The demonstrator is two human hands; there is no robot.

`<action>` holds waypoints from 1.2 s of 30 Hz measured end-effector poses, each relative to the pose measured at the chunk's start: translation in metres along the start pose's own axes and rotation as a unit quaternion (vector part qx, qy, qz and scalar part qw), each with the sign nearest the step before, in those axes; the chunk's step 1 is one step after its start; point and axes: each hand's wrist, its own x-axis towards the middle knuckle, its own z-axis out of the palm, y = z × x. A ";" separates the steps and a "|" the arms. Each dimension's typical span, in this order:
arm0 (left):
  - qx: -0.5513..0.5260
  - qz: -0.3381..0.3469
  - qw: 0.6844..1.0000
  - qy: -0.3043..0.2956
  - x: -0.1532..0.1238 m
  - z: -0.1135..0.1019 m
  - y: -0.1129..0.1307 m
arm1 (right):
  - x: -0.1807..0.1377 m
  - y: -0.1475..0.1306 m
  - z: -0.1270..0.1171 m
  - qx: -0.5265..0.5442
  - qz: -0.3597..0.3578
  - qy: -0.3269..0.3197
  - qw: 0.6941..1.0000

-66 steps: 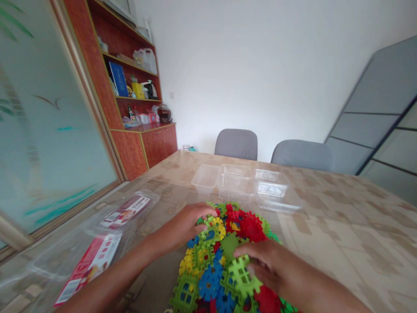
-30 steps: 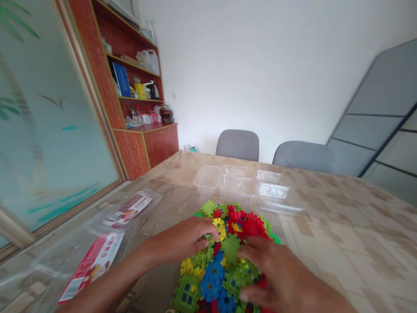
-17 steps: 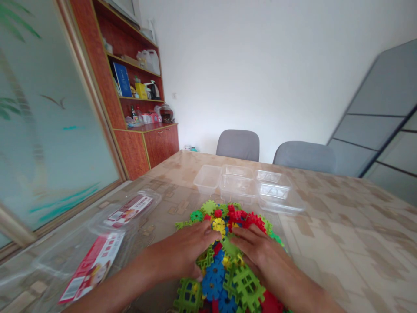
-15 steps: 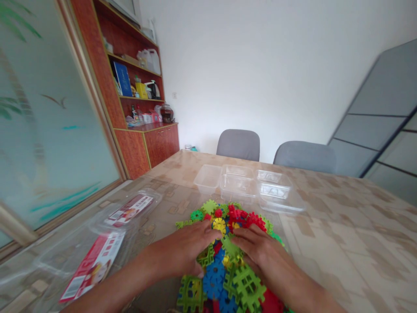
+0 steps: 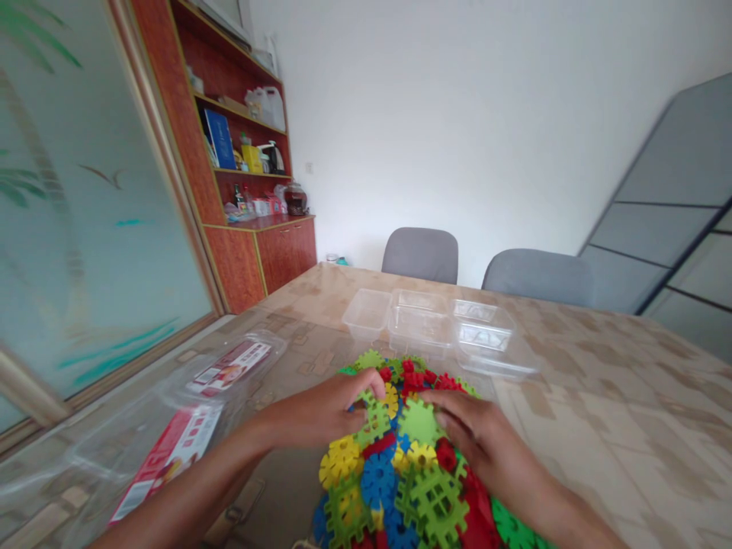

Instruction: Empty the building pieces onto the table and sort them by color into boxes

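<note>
Several transparent containers [image 5: 420, 329] ahead; spread earlier, my left fingers [image 5: 374, 380] now pinch green lattice [image 5: 374, 422], right fingers [image 5: 464, 408] green square [image 5: 419, 422].

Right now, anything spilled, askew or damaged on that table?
No damage stands out. Untidiest: the plastic pieces, colours mixed in a heap around the left hand and right hand; can't tell if spilled. The labelled clear plastic at left lies slanted, unlike the clear tubs, roughly in line.
</note>
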 end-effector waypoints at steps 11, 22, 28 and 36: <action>-0.030 0.021 0.999 0.006 0.006 0.019 -0.012 | -0.003 -0.004 0.001 -0.094 0.034 -0.039 0.994; -0.021 0.046 0.991 0.127 0.011 0.006 -0.011 | -0.027 -0.034 -0.021 -0.101 -0.067 -0.155 0.981; -0.064 0.061 0.991 0.103 0.009 0.007 -0.003 | -0.024 -0.027 -0.014 -0.128 -0.047 -0.171 0.976; 0.091 0.005 0.994 0.054 -0.002 0.028 0.012 | -0.017 -0.037 -0.018 -0.152 0.006 -0.199 0.968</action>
